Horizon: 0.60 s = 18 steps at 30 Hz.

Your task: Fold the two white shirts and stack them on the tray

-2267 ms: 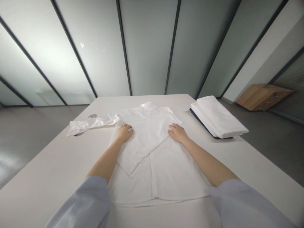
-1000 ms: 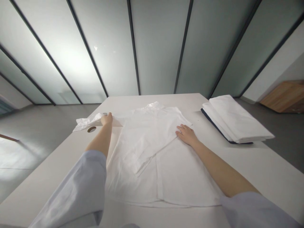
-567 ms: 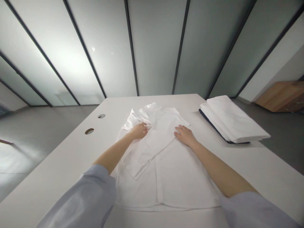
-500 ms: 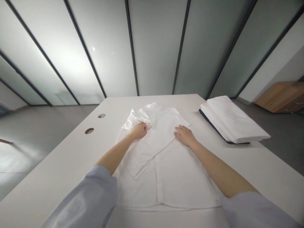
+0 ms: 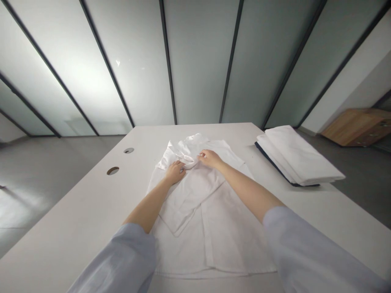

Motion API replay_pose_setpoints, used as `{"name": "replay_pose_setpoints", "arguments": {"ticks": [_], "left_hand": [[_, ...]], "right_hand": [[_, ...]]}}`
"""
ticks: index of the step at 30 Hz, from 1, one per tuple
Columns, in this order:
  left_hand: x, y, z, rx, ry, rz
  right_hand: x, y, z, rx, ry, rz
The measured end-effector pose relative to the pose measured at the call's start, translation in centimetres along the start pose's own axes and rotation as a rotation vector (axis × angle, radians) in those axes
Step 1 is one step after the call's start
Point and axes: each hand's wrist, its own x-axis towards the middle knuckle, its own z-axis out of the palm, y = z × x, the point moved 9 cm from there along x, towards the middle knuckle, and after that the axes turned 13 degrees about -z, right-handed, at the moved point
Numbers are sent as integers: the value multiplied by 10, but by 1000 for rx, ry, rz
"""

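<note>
A white shirt (image 5: 214, 219) lies flat on the white table (image 5: 76, 219), collar at the far end, with its right sleeve folded across the front. The left sleeve is bunched up near the collar (image 5: 180, 150). My left hand (image 5: 175, 171) rests on the shirt just below that bunched sleeve, fingers curled onto the cloth. My right hand (image 5: 208, 158) has reached across to the same sleeve, and its fingers pinch the fabric beside the collar.
A stack of folded white cloths (image 5: 297, 156) on a dark one lies at the table's right side. Two round cable holes (image 5: 113, 170) sit at the left edge. A wooden cabinet (image 5: 354, 126) stands on the floor far right. Glass wall panels rise behind.
My left hand pulled the outstretched left sleeve in over the shirt near the collar. My right hand then left the shirt's right side and moved across to the bunched sleeve.
</note>
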Motion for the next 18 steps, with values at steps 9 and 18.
{"name": "replay_pose_setpoints", "arguments": {"ticks": [9,18], "left_hand": [[-1,-4,4,29,-10,16],[-4,-15,-13,165,96,-165]], "right_hand": [[24,-23,30,46,106,58],[-96,64,-15,727,617,201]]}}
